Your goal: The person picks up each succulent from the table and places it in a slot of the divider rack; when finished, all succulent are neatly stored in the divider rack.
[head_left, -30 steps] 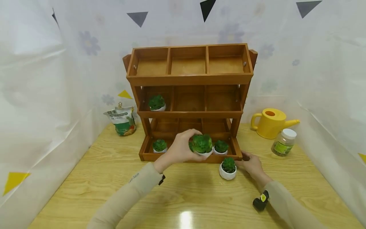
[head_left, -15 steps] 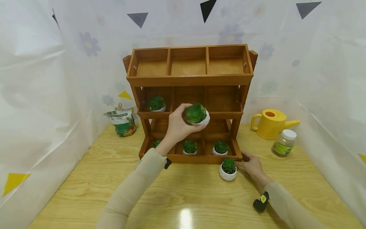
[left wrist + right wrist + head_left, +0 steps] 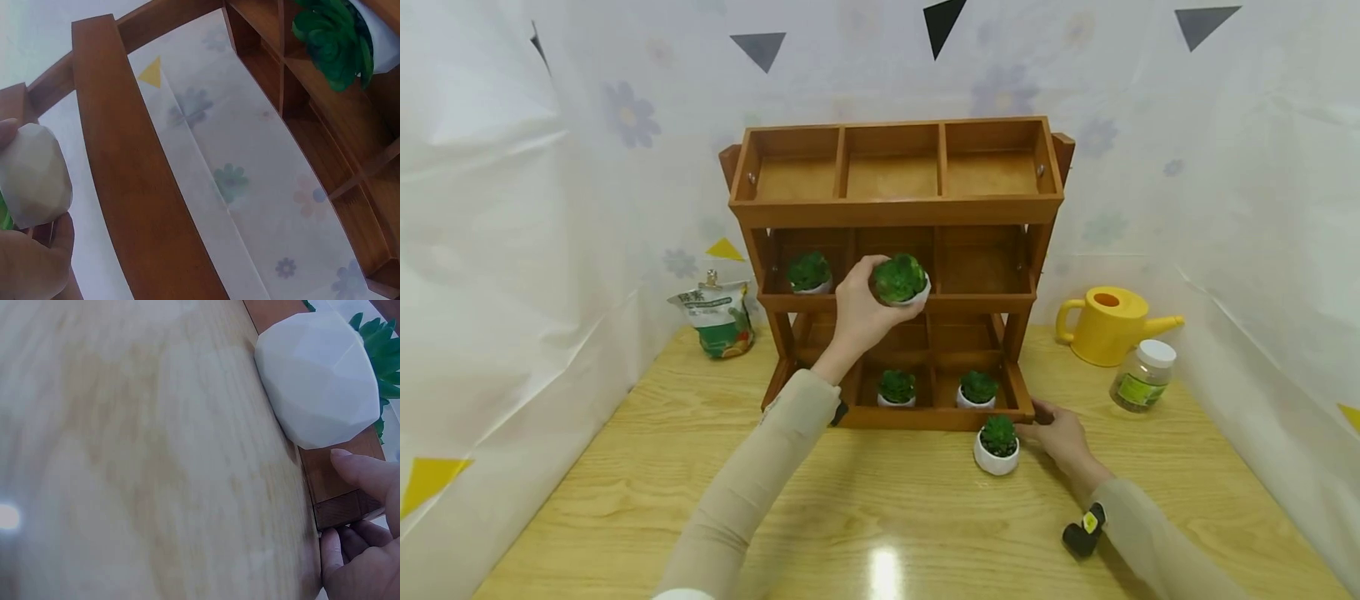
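My left hand (image 3: 856,315) grips a small potted succulent (image 3: 901,280) in front of the middle tier of the brown wooden plant rack (image 3: 895,212). In the left wrist view its white faceted pot (image 3: 36,178) shows between thumb and fingers. Low on the right, my right hand (image 3: 1063,437) holds the rack's bottom front corner, its thumb (image 3: 359,472) against the front board and the other fingers curled at the end. Just left of that hand, another potted succulent (image 3: 997,447) stands on the table, close before the rack.
One succulent (image 3: 809,272) sits in the middle tier's left compartment. Two more, a central succulent (image 3: 897,387) and a right one (image 3: 977,389), occupy the bottom tier; my left forearm covers its left part. A yellow watering can (image 3: 1107,325), a lidded jar (image 3: 1142,377) and a clipped bag (image 3: 720,321) flank the rack.
My left hand has raised its succulent from before the bottom tier to the middle tier, then moved slightly left. The right hand has stayed at the rack's corner.
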The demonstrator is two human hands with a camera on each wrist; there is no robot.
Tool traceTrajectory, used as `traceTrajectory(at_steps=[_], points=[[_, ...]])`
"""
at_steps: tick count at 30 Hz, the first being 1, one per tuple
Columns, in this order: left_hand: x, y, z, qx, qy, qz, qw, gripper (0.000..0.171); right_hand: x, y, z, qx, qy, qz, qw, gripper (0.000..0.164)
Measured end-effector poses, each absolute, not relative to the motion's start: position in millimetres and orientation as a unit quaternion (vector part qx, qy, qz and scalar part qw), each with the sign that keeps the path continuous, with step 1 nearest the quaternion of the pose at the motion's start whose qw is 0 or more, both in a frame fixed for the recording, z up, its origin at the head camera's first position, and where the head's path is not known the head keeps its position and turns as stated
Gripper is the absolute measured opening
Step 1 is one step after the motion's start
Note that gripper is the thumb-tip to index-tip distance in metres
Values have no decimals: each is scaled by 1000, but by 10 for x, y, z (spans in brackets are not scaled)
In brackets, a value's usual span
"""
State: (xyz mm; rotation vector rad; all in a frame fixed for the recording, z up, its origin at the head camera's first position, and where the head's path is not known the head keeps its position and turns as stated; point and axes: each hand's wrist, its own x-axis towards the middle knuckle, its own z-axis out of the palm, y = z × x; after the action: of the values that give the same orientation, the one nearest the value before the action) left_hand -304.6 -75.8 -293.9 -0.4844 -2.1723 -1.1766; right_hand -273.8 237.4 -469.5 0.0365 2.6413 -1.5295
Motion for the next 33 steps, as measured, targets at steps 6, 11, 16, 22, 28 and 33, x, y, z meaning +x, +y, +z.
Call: traceTrajectory(at_steps=[6,11,16,22,28,33], points=[[-3150,-758,-2914,-165,-824,-450,303,60,-2745,2367,-4700,10,864,-502,40,71],[-3212,-748,-2913,-153,-825,-453,302,60,-2745,2373,-4700,11,865,-500,40,71],[-3294,-723,-2924,-153,-825,-444,314,59,-2748,2374,-4690,13,869,-492,42,72],[-3369,-736,-2982,-137,-833,-436,311,61,-2739,2351,-4690,14,861,-505,51,73],[-3392,-754,-2982,-136,-842,-433,293,62,-2738,2352,-4693,15,864,-501,47,73],[-3420,-749,-2945,-126,-853,-429,269,62,-2751,2365,-4676,13,870,-491,43,73]])
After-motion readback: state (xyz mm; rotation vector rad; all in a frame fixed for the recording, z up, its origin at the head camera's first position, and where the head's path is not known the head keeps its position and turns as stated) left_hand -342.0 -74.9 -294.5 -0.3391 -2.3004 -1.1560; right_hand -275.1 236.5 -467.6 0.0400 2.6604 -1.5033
